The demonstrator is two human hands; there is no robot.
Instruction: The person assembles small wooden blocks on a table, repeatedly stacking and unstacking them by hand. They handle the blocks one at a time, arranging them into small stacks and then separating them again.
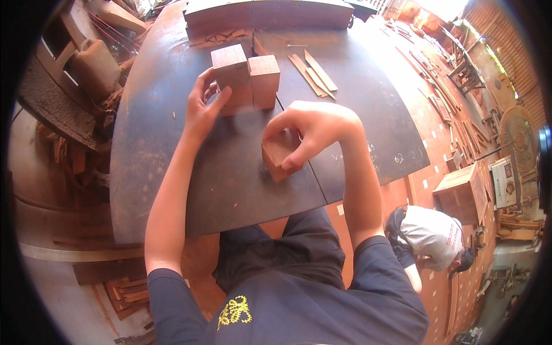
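Observation:
Two reddish-brown wooden blocks stand side by side on a dark metal table (155, 144). The left block (233, 80) is the taller one, and the right block (265, 80) is a little lower. My left hand (205, 100) is closed on the left side of the tall block, its thumb across the near face and its fingers partly hidden behind. Closer to me, a third wooden block (278, 150) is tilted on the table in the grip of my right hand (319, 129). The thumb presses its near edge while the fingers curl over the far side, partly hidden.
Thin wooden strips (313, 75) lie beyond my right hand. A long dark part (270, 14) rises across the table's far end. At the right, a person in a grey shirt (428, 236) bends over near a wooden box (463, 192). A jerrycan (96, 68) stands at the left.

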